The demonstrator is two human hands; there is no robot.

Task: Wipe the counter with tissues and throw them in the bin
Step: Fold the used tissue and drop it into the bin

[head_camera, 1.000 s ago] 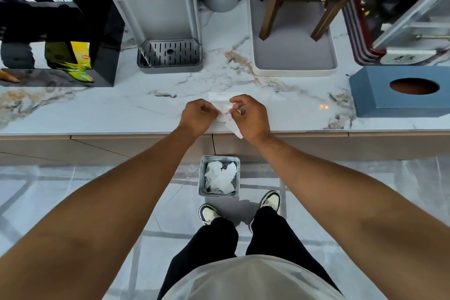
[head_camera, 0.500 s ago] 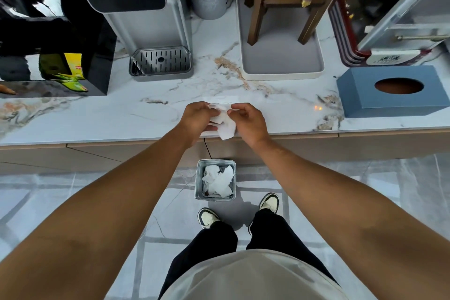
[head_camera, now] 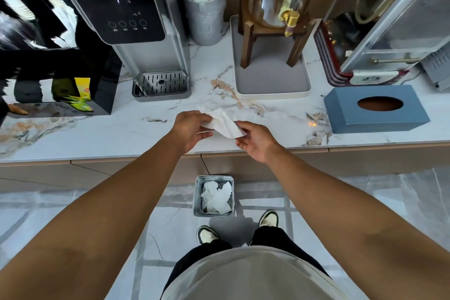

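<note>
A white tissue (head_camera: 222,122) is stretched between both hands just above the front of the white marble counter (head_camera: 97,131). My left hand (head_camera: 192,129) pinches its left end. My right hand (head_camera: 255,140) pinches its right corner, near the counter's front edge. On the floor below, between the cabinet and my feet, stands a small square metal bin (head_camera: 214,196) holding several crumpled white tissues.
A blue tissue box (head_camera: 376,109) sits on the counter at the right. Behind stand a grey water dispenser (head_camera: 126,31), a grey cup bin with tissues (head_camera: 203,11), a grey tray (head_camera: 270,80) with a glass dispenser on a wooden stand, and a black appliance (head_camera: 60,80) at left.
The hands, close together and bunched on the tissue, have drawn apart, and the tissue is now spread out between them. The camera has tilted up, showing more of the counter's back.
</note>
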